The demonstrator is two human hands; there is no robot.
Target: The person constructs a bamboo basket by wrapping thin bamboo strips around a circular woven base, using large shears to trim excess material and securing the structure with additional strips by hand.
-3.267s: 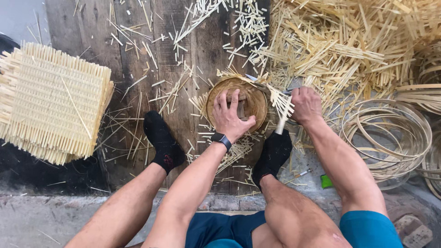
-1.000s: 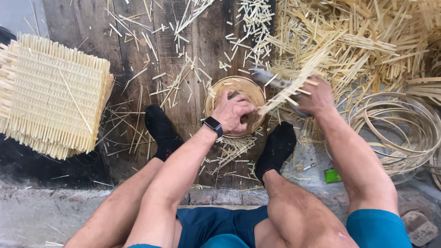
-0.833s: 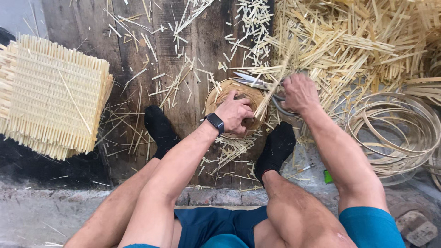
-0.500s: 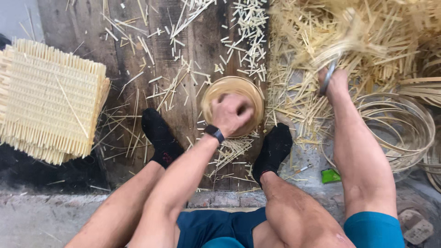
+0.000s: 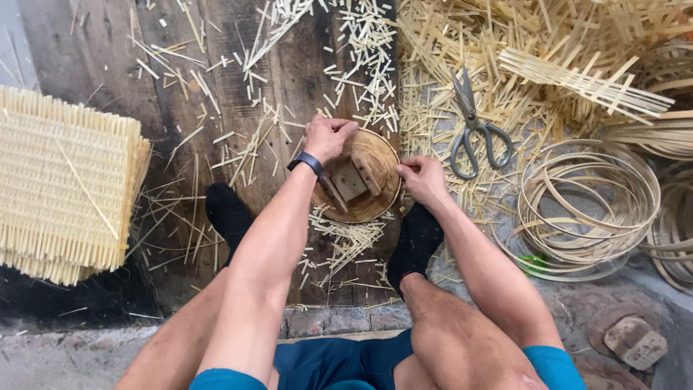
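Note:
A round woven bamboo disc with a wooden block on it (image 5: 359,185) lies on a dark wooden board between my feet. My left hand (image 5: 328,136) grips its far left rim with the fingers curled. My right hand (image 5: 421,178) pinches the right rim. A black band sits on my left wrist. Grey scissors (image 5: 473,128) lie free on the bamboo strips just beyond my right hand.
A stack of square woven bamboo mats (image 5: 65,188) sits at the left. Coiled bamboo hoops (image 5: 588,206) lie at the right, with a heap of loose bamboo strips (image 5: 570,65) behind them. Short offcuts litter the dark wooden board (image 5: 216,94). My black socked feet flank the disc.
My right hand has let go of the scissors, which now lie on the strips, and come back to the disc's rim. The disc now shows a wooden block on its upper face.

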